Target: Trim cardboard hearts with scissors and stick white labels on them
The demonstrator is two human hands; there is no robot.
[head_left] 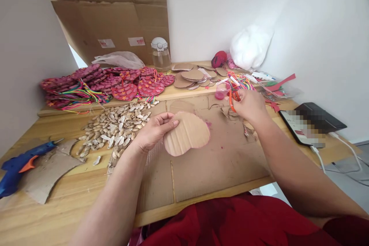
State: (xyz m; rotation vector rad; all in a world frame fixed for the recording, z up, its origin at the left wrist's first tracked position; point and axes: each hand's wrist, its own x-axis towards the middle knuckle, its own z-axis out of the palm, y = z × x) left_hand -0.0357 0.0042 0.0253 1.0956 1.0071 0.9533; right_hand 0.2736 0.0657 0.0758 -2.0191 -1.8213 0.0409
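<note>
Between the thumb and fingers of my left hand (158, 128) is a rounded cardboard cutout (188, 134) with a shallow notch along its lower edge and pinkish edges. It is held above the cardboard mat (219, 161). My right hand (250, 103), to the right and farther back, is closed on orange-handled scissors (233, 98); most of the blades are hard to make out. Just beside the scissors is a small clear cup (220, 91) with pink contents. Cardboard scraps (229, 113) lie on the mat below my right hand.
Peanut shells (121, 123) are heaped left of the mat, with a blue glue gun (25, 165) farther left. Behind are pink decorated pieces (123, 84), stacked cardboard cutouts (193, 75), a bottle (160, 55) and white stuffing (250, 46). A phone (300, 127) with a cable lies right.
</note>
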